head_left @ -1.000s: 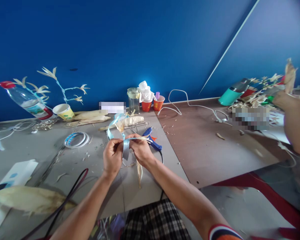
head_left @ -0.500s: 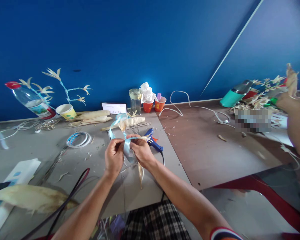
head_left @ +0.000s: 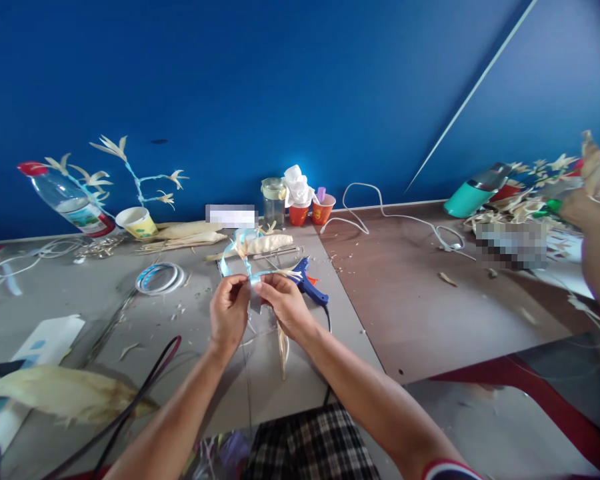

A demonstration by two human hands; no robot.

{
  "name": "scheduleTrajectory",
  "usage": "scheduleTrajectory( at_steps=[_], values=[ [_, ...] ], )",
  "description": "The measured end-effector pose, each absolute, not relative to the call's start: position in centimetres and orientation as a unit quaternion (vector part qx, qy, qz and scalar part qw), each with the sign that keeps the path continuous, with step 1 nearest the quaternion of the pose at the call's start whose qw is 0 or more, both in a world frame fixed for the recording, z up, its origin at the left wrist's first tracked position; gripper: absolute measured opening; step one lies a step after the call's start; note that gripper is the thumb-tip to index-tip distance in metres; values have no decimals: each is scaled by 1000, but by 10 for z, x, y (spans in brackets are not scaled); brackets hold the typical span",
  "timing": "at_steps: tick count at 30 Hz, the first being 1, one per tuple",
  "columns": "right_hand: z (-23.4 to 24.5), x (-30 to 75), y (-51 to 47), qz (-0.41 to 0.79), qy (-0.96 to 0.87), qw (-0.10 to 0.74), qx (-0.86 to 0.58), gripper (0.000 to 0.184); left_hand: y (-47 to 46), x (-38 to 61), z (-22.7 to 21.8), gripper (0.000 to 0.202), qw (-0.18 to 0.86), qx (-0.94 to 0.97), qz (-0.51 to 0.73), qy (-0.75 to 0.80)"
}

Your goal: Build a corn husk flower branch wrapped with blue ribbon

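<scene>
Left hand (head_left: pixel 229 307) and right hand (head_left: pixel 284 301) both pinching light-blue satin ribbon (head_left: pixel 255 279), grey tabletop

Left hand: fingers curled, thumb and fingertips closed at the ribbon's left edge. Right hand: thumb and index closed on its right edge. Ribbon sits between the two hands, above the near-middle part of the grey tabletop (head_left: pixel 265 390). A thin blue-wrapped stem with a cream, split-petal husk flower (head_left: pixel 291 273) sticks out past the right hand's fingers.

Close by: blue glue gun with orange trigger (head_left: pixel 311 287), just beyond and right of the right hand; cream dried husk piece (head_left: pixel 273 243) behind both hands; narrow tan husk strip (head_left: pixel 283 353) below the right hand.

Left side: white-and-blue tape rolls (head_left: pixel 159 279) lying flat; yellow-and-white paper cup (head_left: pixel 139 224), tilted, near a clear red-capped plastic bottle (head_left: pixel 80 212), also tilted. Back: two red paper cups (head_left: pixel 299 215) by the wall, one stuffed with white tissue (head_left: pixel 299 188). Far right: another person's hand (head_left: pixel 580 208), upright tan husk (head_left: pixel 593 167) in it.
</scene>
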State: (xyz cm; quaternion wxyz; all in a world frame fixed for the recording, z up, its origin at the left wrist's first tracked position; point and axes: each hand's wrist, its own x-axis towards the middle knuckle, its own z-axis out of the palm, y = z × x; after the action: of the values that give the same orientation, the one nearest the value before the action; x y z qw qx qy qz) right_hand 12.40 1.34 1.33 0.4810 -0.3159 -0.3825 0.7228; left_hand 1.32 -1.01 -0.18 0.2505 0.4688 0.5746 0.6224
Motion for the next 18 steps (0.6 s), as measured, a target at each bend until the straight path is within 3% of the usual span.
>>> scheduleTrajectory(
  at_steps=[5, 12, 18],
  values=[
    [17, 125, 13, 717, -370, 488, -333, 24, -13, 16, 0, 18, 285, 471, 614, 565],
    [20, 129, 14, 678, -410, 502, -346, 8, -12, 15, 4, 24, 406, 428, 615, 523],
    [20, 130, 15, 665, -437, 488, -358, 7, -12, 16, 10, 21, 488, 369, 641, 463]
  ],
)
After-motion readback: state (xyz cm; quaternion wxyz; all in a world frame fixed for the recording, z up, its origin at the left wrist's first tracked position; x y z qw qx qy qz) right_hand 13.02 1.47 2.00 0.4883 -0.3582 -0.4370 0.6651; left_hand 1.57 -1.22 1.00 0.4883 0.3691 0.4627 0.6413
